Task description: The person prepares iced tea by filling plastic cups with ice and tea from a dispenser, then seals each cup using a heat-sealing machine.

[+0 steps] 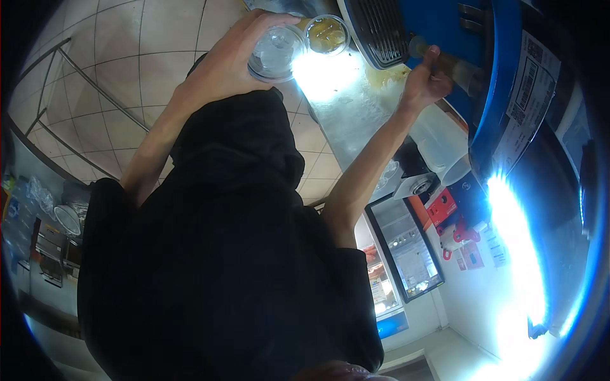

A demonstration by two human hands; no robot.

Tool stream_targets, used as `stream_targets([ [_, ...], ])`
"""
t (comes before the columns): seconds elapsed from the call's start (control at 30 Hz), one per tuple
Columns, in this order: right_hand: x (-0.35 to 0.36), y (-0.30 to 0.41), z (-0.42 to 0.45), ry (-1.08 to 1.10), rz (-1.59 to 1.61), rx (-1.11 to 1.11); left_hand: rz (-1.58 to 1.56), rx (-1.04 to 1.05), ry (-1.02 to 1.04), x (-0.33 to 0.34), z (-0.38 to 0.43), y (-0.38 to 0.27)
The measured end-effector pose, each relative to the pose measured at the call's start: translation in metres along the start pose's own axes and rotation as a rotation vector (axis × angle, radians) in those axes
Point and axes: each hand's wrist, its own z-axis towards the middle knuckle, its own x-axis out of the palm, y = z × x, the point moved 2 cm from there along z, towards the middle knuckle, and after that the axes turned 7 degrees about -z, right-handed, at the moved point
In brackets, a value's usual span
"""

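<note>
My left hand (240, 50) is wrapped around a clear plastic cup (276, 52) whose contents look colourless. Right beside it, a second clear cup (326, 34) holds amber liquid with what looks like ice; a fingertip of my left hand reaches close to its rim. My right hand (426, 81) is raised at the front of a blue machine (429, 21), its fingers curled. Against these fingers lies a translucent, brownish cylinder (457, 71). Whether the hand grips it or only touches it cannot be made out.
A ridged black drip tray (381, 33) juts from the machine over the wet metal counter (343, 114). Near my right forearm stand a translucent plastic pitcher (438, 138) and a monitor (405, 247). A metal rail frame (102, 97) stands on the tiled floor (119, 28).
</note>
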Motion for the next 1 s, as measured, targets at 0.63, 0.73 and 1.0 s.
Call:
stream_targets([
  [0.63, 0.0005, -0.0068, 0.0024, 0.001, 0.017, -0.030, 0.001, 0.031, -0.005, -0.0006, 0.0035, -0.0039],
  [0.73, 0.0013, -0.0043, 0.0019, -0.025, 0.007, -0.071, 0.001, 0.032, 0.000, -0.0008, 0.0042, -0.0040],
  [1.0, -0.0017, -0.0023, 0.0025, 0.064, -0.057, 0.037, -0.011, 0.042, 0.003, -0.0007, 0.0049, -0.0056],
])
